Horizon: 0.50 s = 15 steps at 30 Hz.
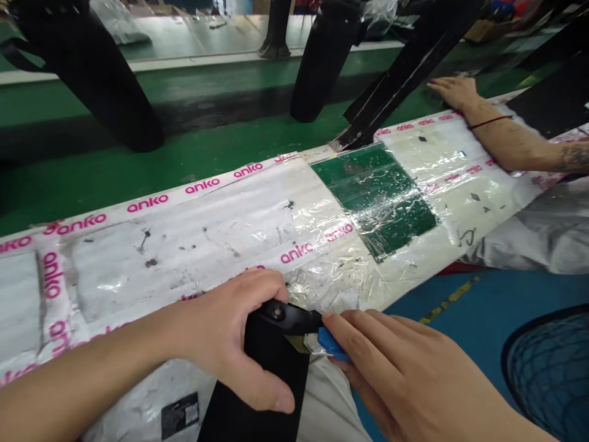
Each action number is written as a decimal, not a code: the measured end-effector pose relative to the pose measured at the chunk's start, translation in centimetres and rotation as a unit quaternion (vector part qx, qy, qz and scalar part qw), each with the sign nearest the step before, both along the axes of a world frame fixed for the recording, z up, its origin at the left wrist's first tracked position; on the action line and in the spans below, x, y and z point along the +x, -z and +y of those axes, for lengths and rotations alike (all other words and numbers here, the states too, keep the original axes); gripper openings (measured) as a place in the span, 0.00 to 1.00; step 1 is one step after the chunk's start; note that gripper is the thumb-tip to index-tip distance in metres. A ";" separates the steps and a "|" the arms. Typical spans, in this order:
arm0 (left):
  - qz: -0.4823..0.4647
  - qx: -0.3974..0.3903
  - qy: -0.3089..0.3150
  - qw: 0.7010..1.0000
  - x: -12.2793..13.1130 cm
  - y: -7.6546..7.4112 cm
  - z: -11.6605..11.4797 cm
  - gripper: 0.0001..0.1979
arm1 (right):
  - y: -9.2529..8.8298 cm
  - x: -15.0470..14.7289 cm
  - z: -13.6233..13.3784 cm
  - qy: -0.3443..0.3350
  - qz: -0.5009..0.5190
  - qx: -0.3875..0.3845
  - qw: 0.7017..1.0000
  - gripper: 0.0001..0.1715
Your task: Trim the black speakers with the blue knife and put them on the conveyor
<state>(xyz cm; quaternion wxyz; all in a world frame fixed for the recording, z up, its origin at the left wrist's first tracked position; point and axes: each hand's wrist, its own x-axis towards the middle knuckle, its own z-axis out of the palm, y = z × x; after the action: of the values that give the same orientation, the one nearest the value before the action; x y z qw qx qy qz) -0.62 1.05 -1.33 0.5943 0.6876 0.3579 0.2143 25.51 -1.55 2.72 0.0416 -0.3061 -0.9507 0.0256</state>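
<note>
My left hand [230, 334] is closed around the top of a black folded part [271, 368] with a rivet, held at the near edge of the bench [193, 239]. My right hand [391, 362] pinches a small blue piece [332, 345] against the tip of the black part. The bench top is wrapped in clear film and white tape printed "anko". A green patch [381, 196] under film lies to the right of centre.
A co-worker's forearm [510, 135] and hand [453, 91] rest on the far right of the bench. Black tube-shaped items [322, 55] stand on the green conveyor [92, 166] beyond. A fan grille [552, 374] sits on the blue floor at lower right.
</note>
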 end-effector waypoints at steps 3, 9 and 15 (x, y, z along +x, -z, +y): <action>-0.004 -0.002 -0.005 1.000 0.0 0.2 -0.1 0.31 | -0.2 -0.1 0.1 -0.002 0.000 -0.002 1.000 0.21; -0.003 -0.017 -0.024 1.000 0.1 0.5 -0.5 0.32 | -0.6 -0.1 -0.1 -0.004 -0.035 0.001 0.999 0.24; 0.013 -0.073 -0.061 0.995 0.5 -0.2 -1.0 0.31 | -0.9 0.4 -1.6 -0.005 -0.100 0.052 0.994 0.26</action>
<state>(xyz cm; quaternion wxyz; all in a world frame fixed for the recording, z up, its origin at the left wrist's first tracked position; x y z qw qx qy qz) -0.14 0.01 -1.16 0.6237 0.6221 0.4218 0.2146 25.87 -3.19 3.59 -0.0382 -0.3000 -0.9516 -0.0542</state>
